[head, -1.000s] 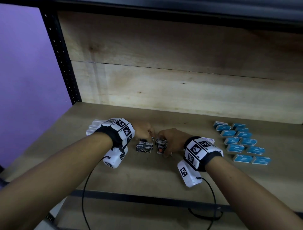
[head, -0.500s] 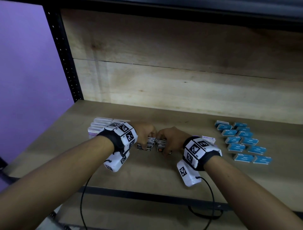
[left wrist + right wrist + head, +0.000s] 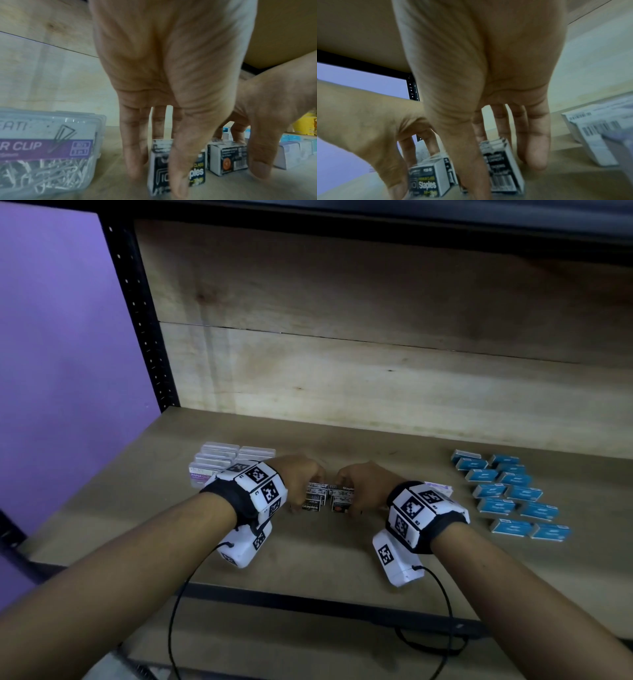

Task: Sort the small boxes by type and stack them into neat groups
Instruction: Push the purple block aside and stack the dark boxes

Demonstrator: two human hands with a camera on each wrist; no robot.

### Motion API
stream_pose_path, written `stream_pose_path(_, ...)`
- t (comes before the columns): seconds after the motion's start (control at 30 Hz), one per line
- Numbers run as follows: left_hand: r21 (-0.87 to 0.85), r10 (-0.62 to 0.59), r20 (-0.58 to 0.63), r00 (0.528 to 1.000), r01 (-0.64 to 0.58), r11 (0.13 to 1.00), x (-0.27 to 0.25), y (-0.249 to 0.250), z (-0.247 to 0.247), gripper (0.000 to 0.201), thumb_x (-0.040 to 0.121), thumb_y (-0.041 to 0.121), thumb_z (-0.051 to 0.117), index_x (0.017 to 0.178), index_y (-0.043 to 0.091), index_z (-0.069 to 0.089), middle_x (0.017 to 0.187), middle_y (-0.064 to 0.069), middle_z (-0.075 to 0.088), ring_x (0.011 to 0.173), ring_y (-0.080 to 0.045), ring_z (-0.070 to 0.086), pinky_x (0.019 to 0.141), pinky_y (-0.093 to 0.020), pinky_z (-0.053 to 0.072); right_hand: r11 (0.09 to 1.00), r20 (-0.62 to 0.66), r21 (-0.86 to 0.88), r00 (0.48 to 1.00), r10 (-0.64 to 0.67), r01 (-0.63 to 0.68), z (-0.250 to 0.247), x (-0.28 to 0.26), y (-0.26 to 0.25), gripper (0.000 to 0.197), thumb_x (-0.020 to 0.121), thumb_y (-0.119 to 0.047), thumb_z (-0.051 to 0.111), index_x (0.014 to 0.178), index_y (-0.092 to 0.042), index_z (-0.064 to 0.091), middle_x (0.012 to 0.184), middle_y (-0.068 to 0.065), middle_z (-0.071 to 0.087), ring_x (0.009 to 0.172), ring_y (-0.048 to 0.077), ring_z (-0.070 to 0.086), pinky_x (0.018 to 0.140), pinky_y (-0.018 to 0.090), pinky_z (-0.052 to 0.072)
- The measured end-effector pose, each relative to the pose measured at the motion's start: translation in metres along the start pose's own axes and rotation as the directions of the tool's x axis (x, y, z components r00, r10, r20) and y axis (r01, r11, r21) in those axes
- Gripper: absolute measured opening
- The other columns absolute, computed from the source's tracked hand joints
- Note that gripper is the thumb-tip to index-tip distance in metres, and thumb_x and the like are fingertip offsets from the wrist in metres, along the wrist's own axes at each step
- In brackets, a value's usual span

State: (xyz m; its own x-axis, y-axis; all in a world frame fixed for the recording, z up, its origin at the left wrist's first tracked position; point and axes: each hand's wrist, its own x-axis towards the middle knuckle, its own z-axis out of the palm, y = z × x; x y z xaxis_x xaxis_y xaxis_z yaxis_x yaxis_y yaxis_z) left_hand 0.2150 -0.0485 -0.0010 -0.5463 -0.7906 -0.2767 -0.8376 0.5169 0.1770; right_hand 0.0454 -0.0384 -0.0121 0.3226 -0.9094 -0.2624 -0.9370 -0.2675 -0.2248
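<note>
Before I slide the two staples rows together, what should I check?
1. Left hand has fingers round the left row of staples boxes: ok.
2. Right hand has its grip on the right row of staples boxes: ok.
3. Gap between the two rows free of stray boxes: ok.
4. Both rows face the same way: not ok, the near labels differ.
5. Paper clip boxes apart from the left hand's path: ok.
6. Blue boxes grouped apart on the shelf: ok.
</note>
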Motion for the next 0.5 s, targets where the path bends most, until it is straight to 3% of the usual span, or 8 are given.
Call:
stream_pose_path(0.07, 0.013, -0.01, -0.014, 1.0, 0.01, 1.0, -0.001, 0.0, 0.003, 0.051, 0.068, -0.002, 0.076, 0.115, 0.011, 0.062, 0.112, -0.007, 0.065, 0.1, -0.023, 0.062, 0.084, -0.033, 0.054, 0.999, 0.0, -0.022, 1.0, 0.025, -0.025, 0.001, -0.001, 0.0, 0.057, 0.067, -0.014, 0.081, 0.119, -0.01, 0.059, 0.121, 0.006, 0.06, 0.102, 0.025, 0.06, 0.089, 0.036, 0.052)
stream_pose_path(0.17, -0.007, -0.032, -0.076, 0.997, 0.032, 0.999, 0.0, -0.001, 0.01, 0.052, 0.073, -0.005, 0.069, 0.122, 0.01, 0.06, 0.118, -0.01, 0.063, 0.103, -0.026, 0.062, 0.086, -0.034, 0.053, 0.998, -0.034, 0.012, 0.998, 0.055, -0.054, 0.005, -0.001, -0.001, 0.049, 0.068, -0.007, 0.079, 0.114, -0.005, 0.062, 0.116, 0.011, 0.064, 0.085, 0.026, 0.065, 0.081, 0.038, 0.056)
stream_pose_path(0.5, -0.091, -0.093, -0.185, 0.978, 0.077, 0.993, 0.004, 0.001, 0.017, 0.038, 0.069, 0.0, 0.074, 0.105, 0.009, 0.069, 0.104, -0.006, 0.068, 0.093, -0.023, 0.064, 0.073, -0.025, 0.048, 0.995, -0.169, 0.021, 0.981, 0.095, -0.093, 0.013, 0.002, -0.003, 0.041, 0.065, -0.019, 0.081, 0.103, -0.012, 0.066, 0.109, 0.008, 0.067, 0.098, 0.026, 0.062, 0.082, 0.031, 0.05)
